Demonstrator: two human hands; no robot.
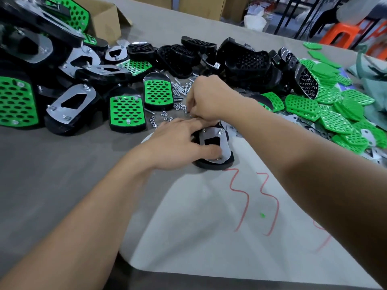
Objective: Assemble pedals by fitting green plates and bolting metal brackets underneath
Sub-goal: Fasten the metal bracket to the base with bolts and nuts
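Pedal (211, 164): laid upside down on the white sheet (209, 227), mid-table, between the two hands; its black body is seen at the near edge.
Bracket (212, 133): a silver plate with a dark cut-out, set flat on the pedal's underside; bolt ends are seen standing up through its far corners.
Left hand (178, 143): laid over the pedal's left side, fingers nearly straight and reaching the far edge; the thumb is pressed on the bracket's near end. Nothing is enclosed.
Right hand (211, 99): held at the pedal's far end, fingers curled down and bunched narrowly. Whether anything is pinched cannot be told, as the fingertips are hidden.
Nuts (167, 116): scattered just beyond the pedal, near the right fingertips.
Bolts (180, 88): heaped behind the nuts.
Finished pedals (126, 113): piled at the left, some green face up, some bracket up.
Black bases (247, 61): stacked along the far side.
Green plates (335, 114): heaped at the right.
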